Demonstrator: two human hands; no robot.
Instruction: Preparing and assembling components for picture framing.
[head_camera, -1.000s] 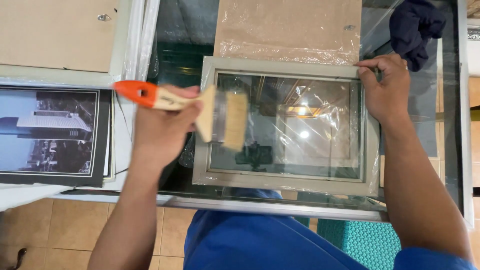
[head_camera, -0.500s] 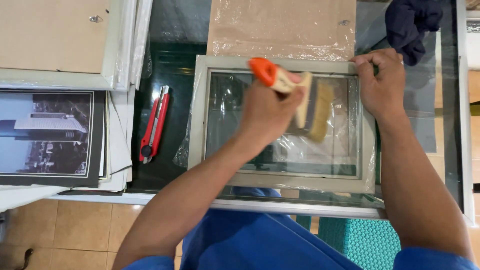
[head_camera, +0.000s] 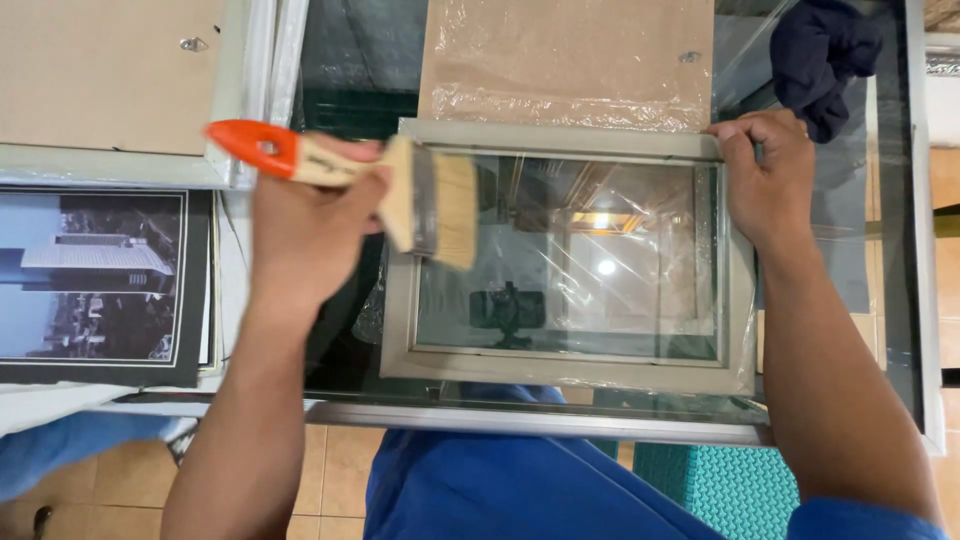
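A grey picture frame (head_camera: 570, 372) with a glass pane lies flat on a glass table. My left hand (head_camera: 305, 235) grips a flat paintbrush (head_camera: 435, 205) with an orange-tipped wooden handle; its pale bristles rest over the frame's upper left corner. At the frame's upper right corner, my right hand (head_camera: 765, 175) presses down on the frame. The glass mirrors a ceiling light and a dark camera shape.
A brown backing board (head_camera: 570, 60) under clear plastic lies just beyond the frame. Left are another backing board (head_camera: 100, 70) in a white frame and a black-bordered photo print (head_camera: 90, 275). A dark cloth (head_camera: 825, 55) sits top right. The table's metal edge (head_camera: 560, 420) runs near me.
My left hand has swept the brush from the frame's upper right back to its upper left corner. The right hand has stayed on the corner.
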